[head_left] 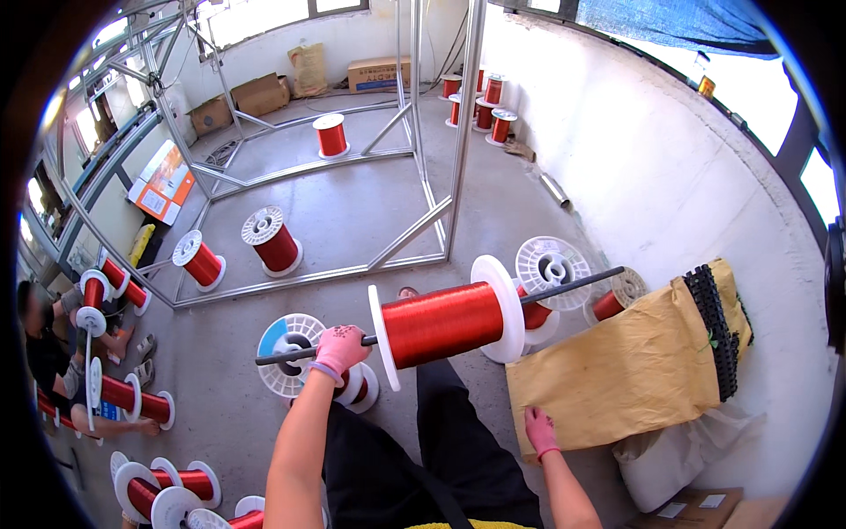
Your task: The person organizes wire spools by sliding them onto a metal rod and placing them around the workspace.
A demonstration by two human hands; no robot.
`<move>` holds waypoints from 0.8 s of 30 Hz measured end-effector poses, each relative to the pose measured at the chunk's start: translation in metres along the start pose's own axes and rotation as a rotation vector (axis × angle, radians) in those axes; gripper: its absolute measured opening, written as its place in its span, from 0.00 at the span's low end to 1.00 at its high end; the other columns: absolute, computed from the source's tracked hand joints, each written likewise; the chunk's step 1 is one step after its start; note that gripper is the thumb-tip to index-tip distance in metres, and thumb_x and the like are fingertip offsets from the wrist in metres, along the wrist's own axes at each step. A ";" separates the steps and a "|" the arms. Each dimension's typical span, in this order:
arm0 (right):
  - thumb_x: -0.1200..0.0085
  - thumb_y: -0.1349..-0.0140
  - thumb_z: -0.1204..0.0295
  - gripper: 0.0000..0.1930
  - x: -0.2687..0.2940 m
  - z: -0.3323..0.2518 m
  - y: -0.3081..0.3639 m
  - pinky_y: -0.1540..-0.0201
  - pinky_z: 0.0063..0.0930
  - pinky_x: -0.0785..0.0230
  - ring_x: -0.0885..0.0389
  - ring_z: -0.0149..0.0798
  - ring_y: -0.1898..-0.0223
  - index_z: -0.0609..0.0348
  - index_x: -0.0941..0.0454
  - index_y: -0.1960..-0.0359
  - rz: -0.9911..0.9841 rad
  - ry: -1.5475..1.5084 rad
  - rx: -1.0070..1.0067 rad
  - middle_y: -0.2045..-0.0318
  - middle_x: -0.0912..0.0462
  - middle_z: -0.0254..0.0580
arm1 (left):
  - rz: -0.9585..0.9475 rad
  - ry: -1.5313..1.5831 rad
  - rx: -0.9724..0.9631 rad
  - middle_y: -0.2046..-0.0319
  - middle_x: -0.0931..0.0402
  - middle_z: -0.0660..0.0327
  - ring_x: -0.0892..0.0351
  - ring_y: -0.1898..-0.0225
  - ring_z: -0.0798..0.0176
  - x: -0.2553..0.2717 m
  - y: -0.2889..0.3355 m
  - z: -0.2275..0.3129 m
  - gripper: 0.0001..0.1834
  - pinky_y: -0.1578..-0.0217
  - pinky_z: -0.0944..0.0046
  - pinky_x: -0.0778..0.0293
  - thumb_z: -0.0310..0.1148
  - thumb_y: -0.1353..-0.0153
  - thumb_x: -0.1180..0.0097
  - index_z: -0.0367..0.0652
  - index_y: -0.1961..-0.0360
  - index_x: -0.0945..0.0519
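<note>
A dark rod (577, 286) runs through a large spool of red enamelled wire (443, 324) with white flanges, lying sideways in front of my legs. My left hand (343, 349), in a pink glove, is wrapped round the rod just left of the spool. The rod's far end passes over upright spools; whether it rests on them I cannot tell. My right hand (540, 430), also gloved in pink, has its fingers closed at the near-left edge of a tan woven sack (617, 379). Below my left hand stands an upright spool with a white flange (280, 375).
A metal frame (414, 238) stands ahead, with red wire spools (271, 241) inside it. More spools (499, 126) are grouped by the white wall. At the left, a person (66, 353) sits among spools. Black ridged strips (709, 331) lie on the sack, and a cardboard box (692, 510) is at lower right.
</note>
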State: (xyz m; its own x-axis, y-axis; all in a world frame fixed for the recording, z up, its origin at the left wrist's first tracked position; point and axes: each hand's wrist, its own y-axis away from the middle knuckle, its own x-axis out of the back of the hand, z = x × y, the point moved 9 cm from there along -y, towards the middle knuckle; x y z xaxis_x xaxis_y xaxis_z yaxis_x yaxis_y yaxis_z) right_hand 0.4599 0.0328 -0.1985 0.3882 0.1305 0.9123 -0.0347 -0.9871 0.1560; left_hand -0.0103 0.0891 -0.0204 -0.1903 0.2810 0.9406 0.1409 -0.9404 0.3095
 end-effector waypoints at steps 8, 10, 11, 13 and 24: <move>0.55 0.38 0.56 0.27 0.227 -0.224 -0.108 0.44 0.34 0.40 0.30 0.52 0.45 0.68 0.34 0.46 0.304 -0.859 0.265 0.50 0.27 0.62 | 0.006 0.019 0.006 0.68 0.19 0.55 0.20 0.64 0.52 0.000 0.002 -0.007 0.16 0.61 0.55 0.25 0.45 0.50 0.47 0.48 0.67 0.17; 0.53 0.42 0.51 0.33 0.240 -0.272 -0.143 0.44 0.35 0.39 0.29 0.54 0.47 0.71 0.35 0.47 0.159 -0.541 0.210 0.53 0.25 0.62 | 0.002 0.016 0.001 0.68 0.19 0.55 0.20 0.64 0.52 -0.002 0.002 -0.005 0.16 0.61 0.55 0.25 0.45 0.50 0.47 0.48 0.67 0.17; 0.54 0.43 0.49 0.33 0.245 -0.299 -0.143 0.44 0.36 0.38 0.28 0.55 0.48 0.72 0.33 0.49 0.150 -0.419 0.190 0.54 0.25 0.63 | 0.005 0.016 0.007 0.68 0.19 0.55 0.20 0.64 0.52 -0.002 0.001 -0.007 0.16 0.61 0.55 0.25 0.45 0.50 0.47 0.48 0.67 0.17; 0.54 0.44 0.50 0.32 0.225 -0.311 -0.155 0.45 0.39 0.37 0.27 0.56 0.50 0.71 0.29 0.53 0.062 -0.126 0.173 0.56 0.24 0.63 | 0.005 0.027 -0.012 0.68 0.19 0.55 0.20 0.64 0.51 0.001 0.000 0.001 0.16 0.61 0.55 0.25 0.45 0.50 0.47 0.48 0.67 0.17; 0.58 0.38 0.55 0.24 0.195 -0.293 -0.145 0.49 0.43 0.36 0.27 0.58 0.52 0.69 0.28 0.55 0.081 -0.232 0.249 0.56 0.24 0.63 | -0.004 -0.004 -0.015 0.69 0.20 0.54 0.20 0.65 0.51 -0.004 -0.002 -0.003 0.16 0.62 0.55 0.25 0.46 0.49 0.47 0.46 0.68 0.17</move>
State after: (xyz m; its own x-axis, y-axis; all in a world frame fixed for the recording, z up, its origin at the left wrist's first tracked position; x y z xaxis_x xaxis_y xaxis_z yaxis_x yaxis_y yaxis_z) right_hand 0.2705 0.2284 0.0678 0.5931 0.0549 0.8032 0.1408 -0.9894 -0.0363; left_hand -0.0123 0.0889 -0.0253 -0.1866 0.2855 0.9400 0.1260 -0.9420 0.3111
